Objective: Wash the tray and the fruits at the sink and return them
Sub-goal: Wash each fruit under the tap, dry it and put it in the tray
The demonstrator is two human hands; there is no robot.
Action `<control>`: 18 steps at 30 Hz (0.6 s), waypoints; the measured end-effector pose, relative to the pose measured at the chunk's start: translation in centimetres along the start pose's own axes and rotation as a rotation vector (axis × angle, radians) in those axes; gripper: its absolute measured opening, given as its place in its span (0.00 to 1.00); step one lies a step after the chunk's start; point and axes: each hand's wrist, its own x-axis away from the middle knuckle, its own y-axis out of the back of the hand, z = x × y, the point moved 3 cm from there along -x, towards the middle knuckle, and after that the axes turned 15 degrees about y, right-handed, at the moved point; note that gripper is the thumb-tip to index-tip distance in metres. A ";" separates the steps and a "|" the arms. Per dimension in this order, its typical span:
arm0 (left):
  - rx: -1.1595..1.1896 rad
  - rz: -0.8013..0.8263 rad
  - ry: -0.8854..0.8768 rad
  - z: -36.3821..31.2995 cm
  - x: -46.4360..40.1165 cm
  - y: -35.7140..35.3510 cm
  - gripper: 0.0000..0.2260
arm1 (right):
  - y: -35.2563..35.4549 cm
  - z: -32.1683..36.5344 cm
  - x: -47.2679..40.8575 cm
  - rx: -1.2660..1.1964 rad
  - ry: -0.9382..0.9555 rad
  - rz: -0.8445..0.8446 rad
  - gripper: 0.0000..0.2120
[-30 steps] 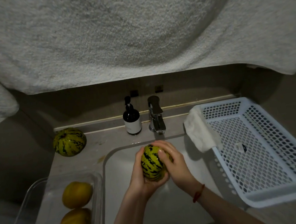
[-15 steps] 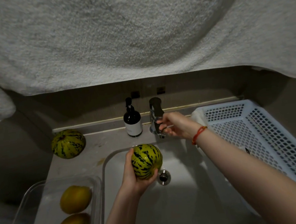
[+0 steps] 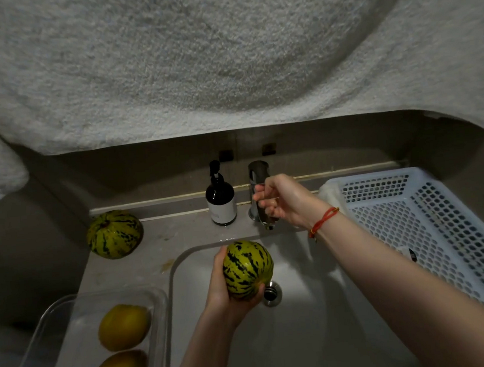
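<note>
Seen from a head-worn camera looking down at a bathroom counter, a person's left hand (image 3: 225,285) cups a small round melon with yellow-green skin and dark green broken stripes (image 3: 247,268), fingers curled under and around it, holding it above the white rectangular sink basin (image 3: 306,340), just left of the metal drain (image 3: 272,293). The melon's skin looks glossy and its stripes run from top to bottom. The right hand (image 3: 284,201), with a red string bracelet (image 3: 322,221) at the wrist, reaches forward to the chrome tap (image 3: 261,193) at the back of the basin, its fingers curled around the tap. A second striped yellow-green melon (image 3: 114,234) sits on the grey counter (image 3: 180,233) to the left, near the back wall. At the lower left, a clear plastic rectangular tray (image 3: 56,325) rests beside the basin and holds two plain yellow-orange round fruits (image 3: 123,326), one behind the other. A dark pump bottle with a white label (image 3: 220,201) stands just left of the tap. To the right of the basin lies a white perforated plastic basket (image 3: 435,238), with a pale cloth (image 3: 331,189) draped at its near-left corner. A large off-white towel (image 3: 222,52) hangs across the upper half of the view.
</note>
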 end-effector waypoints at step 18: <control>0.006 -0.005 0.024 -0.1 -1.6 0.0 0.18 | 1.4 -0.7 0.6 0.017 0.124 0.084 0.12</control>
